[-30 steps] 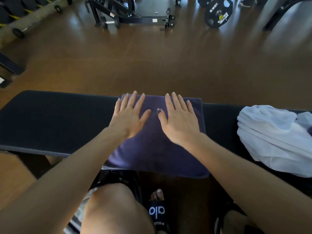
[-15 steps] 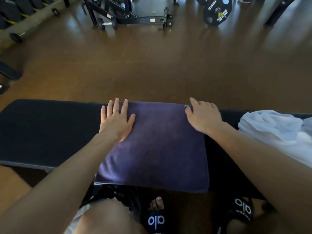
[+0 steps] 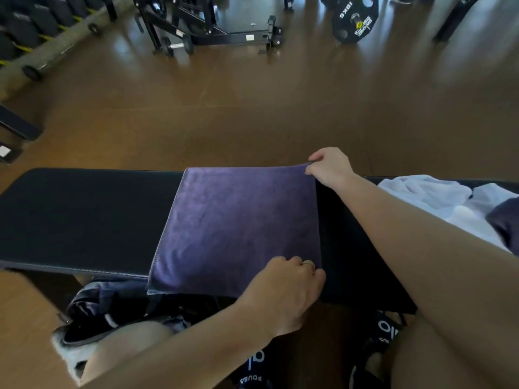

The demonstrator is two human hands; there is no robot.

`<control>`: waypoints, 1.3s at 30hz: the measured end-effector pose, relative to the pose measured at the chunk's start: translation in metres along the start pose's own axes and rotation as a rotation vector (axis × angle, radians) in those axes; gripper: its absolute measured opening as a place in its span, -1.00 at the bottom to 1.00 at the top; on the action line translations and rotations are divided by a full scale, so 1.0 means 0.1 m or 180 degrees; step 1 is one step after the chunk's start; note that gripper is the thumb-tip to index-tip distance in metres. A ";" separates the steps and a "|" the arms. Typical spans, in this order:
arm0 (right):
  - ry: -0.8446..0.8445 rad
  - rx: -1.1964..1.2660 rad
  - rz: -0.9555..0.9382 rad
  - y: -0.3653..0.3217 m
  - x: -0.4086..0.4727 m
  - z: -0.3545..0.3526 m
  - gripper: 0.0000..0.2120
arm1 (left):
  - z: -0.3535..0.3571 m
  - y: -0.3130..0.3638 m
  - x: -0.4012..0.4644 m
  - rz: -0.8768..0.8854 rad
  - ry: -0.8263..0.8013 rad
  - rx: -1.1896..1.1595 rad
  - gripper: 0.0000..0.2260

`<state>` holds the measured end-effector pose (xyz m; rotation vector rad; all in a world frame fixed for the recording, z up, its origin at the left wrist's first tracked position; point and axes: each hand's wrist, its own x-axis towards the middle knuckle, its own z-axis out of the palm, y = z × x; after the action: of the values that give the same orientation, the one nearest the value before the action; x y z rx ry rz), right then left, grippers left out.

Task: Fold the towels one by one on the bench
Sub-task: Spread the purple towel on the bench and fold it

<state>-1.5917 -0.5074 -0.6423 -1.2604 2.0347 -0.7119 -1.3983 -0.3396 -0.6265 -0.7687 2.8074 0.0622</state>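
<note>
Head view: right hand [image 3: 330,167] pinches the purple towel [image 3: 238,228]'s far right corner, left hand [image 3: 283,293] grips the near one, on the bench [image 3: 84,217].

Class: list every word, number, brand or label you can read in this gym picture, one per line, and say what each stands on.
"10KG": on the round black weight plate on the floor.
Yellow-and-white logo text on the same plate: too blurred to read.
"alo", partly cut off: on the black slide sandal.
White sticker on the black metal rack base: too small to read.
</note>
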 end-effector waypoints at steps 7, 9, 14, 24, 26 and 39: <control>-0.0012 0.0042 -0.0218 0.04 -0.01 -0.05 -0.89 | -0.07 0.02 -0.11 -0.0207 0.0227 -0.0304 -0.73; 0.0036 0.0117 -0.0293 0.02 0.00 -0.07 -0.89 | -0.15 -0.02 -0.19 -0.0488 0.0235 -0.0703 -0.75; 0.0074 0.1005 -0.0256 -0.23 -0.02 -0.13 -0.77 | -0.34 -0.34 -0.62 -0.1524 0.0447 -0.1879 -0.87; -0.0302 0.2116 -0.0494 -1.22 -0.13 0.36 -0.82 | -0.26 -1.02 -1.52 -0.2577 0.0503 -0.3151 -0.79; -0.0534 0.2026 -0.0522 -1.43 -0.13 0.52 -0.84 | -0.18 -1.08 -1.61 -0.2667 0.0523 -0.3306 -0.78; -0.0805 -0.1439 -0.2255 -1.76 0.01 1.57 -0.86 | 0.47 -1.28 -1.88 -0.3462 0.0472 -0.4071 -0.77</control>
<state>-1.3747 -0.5961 -0.6183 -2.2584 1.5675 -0.3541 -1.1661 -0.3518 -0.6267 -2.4012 1.7320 1.6553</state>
